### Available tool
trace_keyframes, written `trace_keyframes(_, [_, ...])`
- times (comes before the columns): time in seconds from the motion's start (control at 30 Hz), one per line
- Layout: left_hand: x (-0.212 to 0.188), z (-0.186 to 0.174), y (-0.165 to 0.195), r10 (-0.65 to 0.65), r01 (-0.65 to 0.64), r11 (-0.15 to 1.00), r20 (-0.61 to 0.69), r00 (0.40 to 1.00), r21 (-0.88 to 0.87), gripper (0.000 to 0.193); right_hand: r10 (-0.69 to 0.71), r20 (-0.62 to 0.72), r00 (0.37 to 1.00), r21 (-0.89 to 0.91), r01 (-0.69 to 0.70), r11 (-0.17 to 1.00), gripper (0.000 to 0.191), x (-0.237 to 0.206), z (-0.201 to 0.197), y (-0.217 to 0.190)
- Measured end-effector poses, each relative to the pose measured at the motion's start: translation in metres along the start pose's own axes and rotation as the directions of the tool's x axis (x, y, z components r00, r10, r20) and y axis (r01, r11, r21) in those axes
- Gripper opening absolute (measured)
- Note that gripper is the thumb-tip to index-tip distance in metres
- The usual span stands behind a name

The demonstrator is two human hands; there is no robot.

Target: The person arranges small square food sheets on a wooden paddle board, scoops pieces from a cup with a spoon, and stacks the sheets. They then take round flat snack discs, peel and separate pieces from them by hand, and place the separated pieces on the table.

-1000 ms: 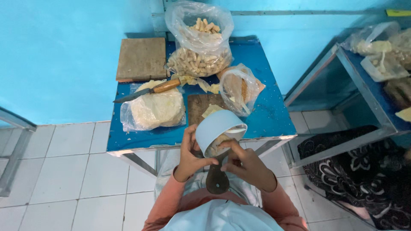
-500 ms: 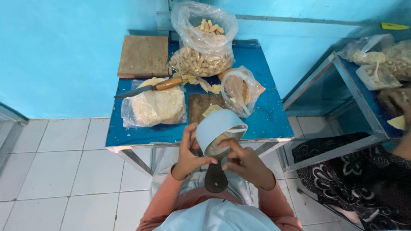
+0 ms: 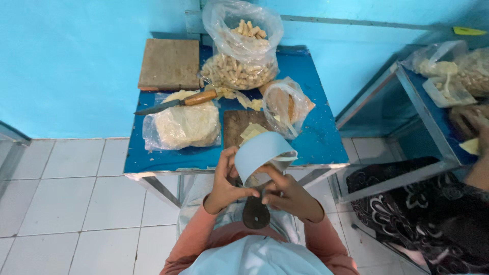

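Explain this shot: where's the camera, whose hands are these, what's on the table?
There is one view, from a camera on the person's head looking down. The left hand and right hand are their own; together they hold a light blue tool with a dark handle, the fingers curled round it. On the blue table lie a wooden board, a knife, a flat bag of pale sheets, a tall bag of small pale pieces and a smaller bag. At the right edge another person's hand works at a second table.
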State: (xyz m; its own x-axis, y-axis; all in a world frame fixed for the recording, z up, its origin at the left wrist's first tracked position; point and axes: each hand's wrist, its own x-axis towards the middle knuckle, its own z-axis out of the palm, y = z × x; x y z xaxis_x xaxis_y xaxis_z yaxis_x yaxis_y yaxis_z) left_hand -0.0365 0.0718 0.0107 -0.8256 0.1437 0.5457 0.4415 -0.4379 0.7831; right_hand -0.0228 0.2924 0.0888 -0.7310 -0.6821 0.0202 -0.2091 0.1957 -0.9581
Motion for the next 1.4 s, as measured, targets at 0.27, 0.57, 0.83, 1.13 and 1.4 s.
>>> trace_keyframes(0.27, [-0.006,0.004,0.003,-0.097,0.094,0.991,-0.031,0.995,-0.091,0.116,0.045,-0.124,0.991,0.227,-0.016,0.974,0.069,-0.01,0.008,-0.001])
trace_keyframes(0.57, [-0.013,-0.007,0.004,-0.067,0.068,0.997,0.038,0.997,-0.027,0.114,0.023,-0.081,0.996,-0.063,-0.028,0.998,0.063,-0.011,0.018,-0.006])
trace_keyframes(0.83, [-0.014,-0.005,0.004,-0.059,0.064,0.992,0.041,0.997,-0.11,0.115,-0.006,-0.179,0.984,0.029,0.012,1.0,0.067,-0.016,0.025,-0.003])
trace_keyframes(1.13, [-0.019,-0.003,0.004,-0.074,0.081,0.981,0.043,0.996,-0.178,0.114,-0.02,-0.098,0.995,-0.146,0.006,0.989,0.066,-0.019,0.024,-0.004])
trace_keyframes(1.4, [-0.014,0.001,0.009,-0.08,0.084,0.987,0.032,0.996,-0.138,0.115,-0.059,-0.202,0.978,-0.18,0.023,0.983,0.062,-0.019,0.025,-0.006])
